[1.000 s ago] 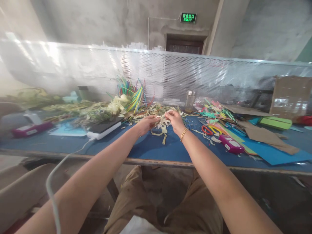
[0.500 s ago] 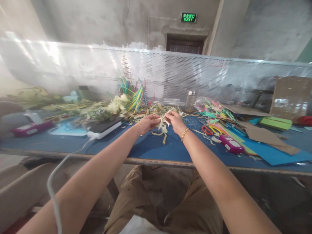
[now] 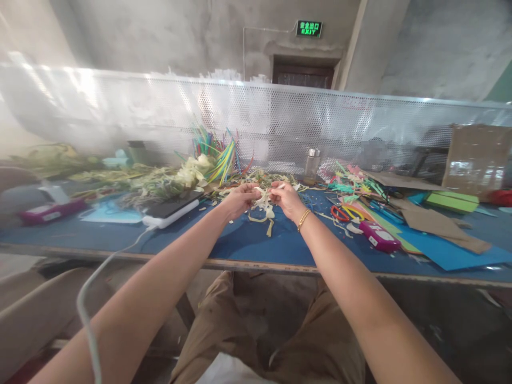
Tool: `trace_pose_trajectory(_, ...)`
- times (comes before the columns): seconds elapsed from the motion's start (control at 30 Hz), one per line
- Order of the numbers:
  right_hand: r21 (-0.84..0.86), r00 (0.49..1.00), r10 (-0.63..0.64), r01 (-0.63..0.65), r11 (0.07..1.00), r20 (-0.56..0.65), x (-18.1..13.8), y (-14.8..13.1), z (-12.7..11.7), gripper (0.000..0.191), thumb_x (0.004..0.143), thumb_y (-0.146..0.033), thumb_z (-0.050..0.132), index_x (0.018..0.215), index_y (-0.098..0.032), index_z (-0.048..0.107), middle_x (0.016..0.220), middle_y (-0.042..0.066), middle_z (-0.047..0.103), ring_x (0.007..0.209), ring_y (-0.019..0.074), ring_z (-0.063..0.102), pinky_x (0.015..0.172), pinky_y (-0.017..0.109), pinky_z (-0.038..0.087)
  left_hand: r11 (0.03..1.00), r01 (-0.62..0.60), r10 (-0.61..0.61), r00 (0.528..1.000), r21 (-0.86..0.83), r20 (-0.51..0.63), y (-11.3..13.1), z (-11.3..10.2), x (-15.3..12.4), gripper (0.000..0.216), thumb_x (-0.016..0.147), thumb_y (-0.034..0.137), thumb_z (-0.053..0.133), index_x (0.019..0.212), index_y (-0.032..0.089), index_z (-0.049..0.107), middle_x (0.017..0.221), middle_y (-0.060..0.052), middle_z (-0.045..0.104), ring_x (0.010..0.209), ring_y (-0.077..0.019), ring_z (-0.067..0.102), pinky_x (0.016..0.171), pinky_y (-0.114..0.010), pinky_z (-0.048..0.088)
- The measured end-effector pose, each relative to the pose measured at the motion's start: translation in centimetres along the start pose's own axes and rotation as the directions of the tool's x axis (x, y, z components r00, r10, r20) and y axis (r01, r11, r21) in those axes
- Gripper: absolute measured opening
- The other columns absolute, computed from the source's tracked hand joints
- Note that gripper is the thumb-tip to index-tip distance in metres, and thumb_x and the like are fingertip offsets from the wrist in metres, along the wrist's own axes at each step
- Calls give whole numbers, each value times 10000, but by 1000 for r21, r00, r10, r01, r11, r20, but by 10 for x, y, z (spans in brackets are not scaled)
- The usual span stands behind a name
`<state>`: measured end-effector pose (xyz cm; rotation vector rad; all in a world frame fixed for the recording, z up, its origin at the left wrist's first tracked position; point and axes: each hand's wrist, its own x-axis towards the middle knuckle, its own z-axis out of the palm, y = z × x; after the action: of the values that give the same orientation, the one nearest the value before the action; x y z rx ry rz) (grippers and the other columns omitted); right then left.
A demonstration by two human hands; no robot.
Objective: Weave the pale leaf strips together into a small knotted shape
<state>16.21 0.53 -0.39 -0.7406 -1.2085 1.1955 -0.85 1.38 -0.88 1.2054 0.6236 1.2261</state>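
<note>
Over the blue table (image 3: pixel 248 242), my left hand (image 3: pixel 239 201) pinches a pale cream strip, thin and ribbon-like (image 3: pixel 263 198), between thumb and fingers. My right hand (image 3: pixel 287 202), with a gold chain bracelet (image 3: pixel 303 219) at the wrist, grips the strip's other side, its fingers curled. A small gap separates the two hands, and the strip spans it. Whether the strip is paper or fabric I cannot tell. Below the hands lie loose cream scraps (image 3: pixel 269 228). Just behind them spreads a heap of pale strips (image 3: pixel 260 178).
Left are a white device with a cable (image 3: pixel 170 214) and a tangled pile of strips (image 3: pixel 160 184). Colourful pipe-cleaner-like stems (image 3: pixel 222 154) and a glass bottle (image 3: pixel 312 166) stand behind. To the right are scissors (image 3: pixel 346 213), a purple power strip (image 3: pixel 379 237) and a blue sheet (image 3: pixel 452 253).
My hands have drawn slightly apart, and the right hand's fingers have curled more. The strip between them now sits more sideways. The things on the table have not moved.
</note>
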Motion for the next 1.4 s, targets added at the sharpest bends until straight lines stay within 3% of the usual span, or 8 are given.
trace_pose_trajectory(0.13, -169, 998, -38, 29, 985, -52, 2, -1, -2, 158, 677, -311, 580, 790, -201, 590, 705, -21, 611, 603, 101, 530, 566, 236, 386, 998, -40, 40, 999, 40, 8, 0, -1, 1, 462, 536, 128, 807, 947, 156, 596, 714, 0, 641, 629, -103, 600, 497, -196, 358)
trace_pose_trajectory(0.27, -447, 979, -187, 201, 872, 76, 0, 0, -1, 209, 657, -388, 653, 667, -181, 625, 691, 2, 613, 651, 124, 529, 644, 269, 404, 996, -16, 15, 1000, 86, 14, 0, 0, 1, 449, 533, 140, 805, 935, 150, 604, 703, -5, 635, 607, -95, 589, 463, -187, 313)
trace_pose_trajectory(0.33, -494, 965, -226, 262, 829, 133, -1, 1, 0, 199, 634, -372, 683, 660, -183, 628, 680, 1, 612, 642, 126, 521, 650, 277, 404, 995, -9, 8, 1000, 103, 10, 0, 0, 0, 425, 527, 151, 809, 903, 150, 611, 688, -1, 626, 588, -91, 578, 457, -188, 305)
trace_pose_trajectory(0.43, -437, 959, -255, 282, 854, 120, -1, 2, 0, 181, 645, -357, 675, 666, -188, 614, 652, -11, 589, 614, 117, 496, 634, 273, 396, 991, 0, -5, 999, 136, 39, -1, 0, 0, 398, 522, 171, 815, 874, 150, 630, 704, -11, 635, 597, -96, 577, 482, -200, 335)
trace_pose_trajectory(0.7, -286, 977, -159, 195, 938, 143, 1, 6, -1, 148, 638, -300, 678, 700, -209, 578, 631, -34, 565, 604, 114, 499, 620, 262, 399, 961, -11, -4, 999, 275, 53, -4, -1, -2, 264, 602, 328, 784, 767, 156, 670, 649, -12, 625, 548, -91, 534, 517, -224, 368)
trace_pose_trajectory(1.03, -85, 986, -164, 167, 982, 38, 4, 8, 1, 160, 594, -265, 700, 630, -188, 564, 606, -51, 525, 573, 83, 451, 599, 243, 368, 992, 1, -14, 994, 128, 105, -3, 2, -4, 267, 552, 272, 815, 717, 132, 659, 658, -14, 623, 604, -90, 555, 574, -212, 413)
trace_pose_trajectory(1.27, -130, 977, -210, 213, 968, 36, 2, 6, 2, 184, 610, -314, 700, 662, -192, 573, 644, -42, 542, 613, 91, 465, 626, 246, 378, 980, -48, 11, 982, 193, 190, -5, 2, -5, 351, 569, 253, 808, 868, 149, 658, 769, -23, 654, 627, -95, 566, 582, -225, 405)
trace_pose_trajectory(1.4, -190, 972, -229, 235, 953, 56, 1, 5, 4, 174, 625, -325, 680, 664, -198, 568, 648, -39, 540, 617, 95, 460, 630, 248, 380, 964, -100, 64, 987, 248, 149, -4, 4, -6, 345, 570, 263, 807, 866, 164, 660, 741, -2, 627, 603, -81, 528, 562, -219, 376)
